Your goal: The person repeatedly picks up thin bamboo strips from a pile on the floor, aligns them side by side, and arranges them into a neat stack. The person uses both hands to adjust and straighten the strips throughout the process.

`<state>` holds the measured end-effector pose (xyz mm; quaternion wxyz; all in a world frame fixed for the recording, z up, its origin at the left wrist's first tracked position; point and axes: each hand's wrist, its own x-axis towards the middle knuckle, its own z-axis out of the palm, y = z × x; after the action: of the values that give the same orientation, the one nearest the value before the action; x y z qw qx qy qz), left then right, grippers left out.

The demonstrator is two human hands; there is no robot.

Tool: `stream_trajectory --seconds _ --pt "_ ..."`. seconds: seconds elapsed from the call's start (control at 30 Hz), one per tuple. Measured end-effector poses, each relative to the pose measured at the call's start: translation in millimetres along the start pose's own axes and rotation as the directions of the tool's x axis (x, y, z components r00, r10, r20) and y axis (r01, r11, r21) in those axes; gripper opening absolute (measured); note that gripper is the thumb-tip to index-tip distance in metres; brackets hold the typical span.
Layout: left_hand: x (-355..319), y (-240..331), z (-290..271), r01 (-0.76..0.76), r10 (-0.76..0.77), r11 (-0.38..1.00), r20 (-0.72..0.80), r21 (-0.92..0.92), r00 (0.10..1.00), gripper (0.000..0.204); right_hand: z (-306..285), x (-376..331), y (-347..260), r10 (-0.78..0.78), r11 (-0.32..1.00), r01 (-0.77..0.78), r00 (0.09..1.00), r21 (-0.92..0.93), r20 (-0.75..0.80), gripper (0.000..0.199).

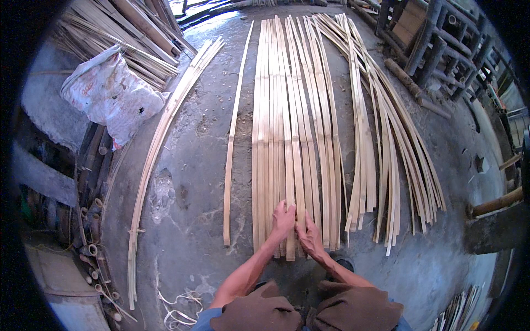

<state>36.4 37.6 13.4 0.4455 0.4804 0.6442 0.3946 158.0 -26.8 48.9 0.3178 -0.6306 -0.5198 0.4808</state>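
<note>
Long, flat bamboo strips (266, 121) lie side by side on the grey concrete floor in front of me, running away from my knees. At their near ends, my left hand (283, 220) has its fingers closed on a bamboo strip (290, 243). Just right of it, my right hand (310, 237) is closed on the neighbouring bamboo strip (300, 187), its fingertips bent down against the edge. Both hands partly cover the strips under them. Apart from this row, a single bamboo strip (231, 171) lies to the left.
Right of the row spreads a looser pile of bamboo strips (395, 127). Further left lies a tied bundle of strips (156, 138), near a white sack (113, 91) and stacked bamboo poles (95, 220). A dark wooden frame (441, 49) stands far right. Pale ribbon scraps (179, 309) lie near my left knee.
</note>
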Motion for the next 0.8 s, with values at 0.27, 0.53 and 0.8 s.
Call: stream_trajectory --seconds 0.27,0.53,0.8 --pt "-10 44 -10 -0.027 0.031 0.999 -0.092 0.042 0.995 0.048 7 -5 4 -0.139 0.989 0.13 0.982 -0.076 -0.128 0.057" --pt "6 10 -37 -0.176 0.249 0.932 -0.207 0.316 0.946 0.039 35 26 22 -0.221 0.975 0.222 0.968 0.002 -0.116 0.056" --pt "7 2 -46 -0.126 0.184 0.945 -0.171 0.301 0.968 0.031 40 22 37 -0.063 0.998 0.063 0.998 0.021 0.028 0.055"
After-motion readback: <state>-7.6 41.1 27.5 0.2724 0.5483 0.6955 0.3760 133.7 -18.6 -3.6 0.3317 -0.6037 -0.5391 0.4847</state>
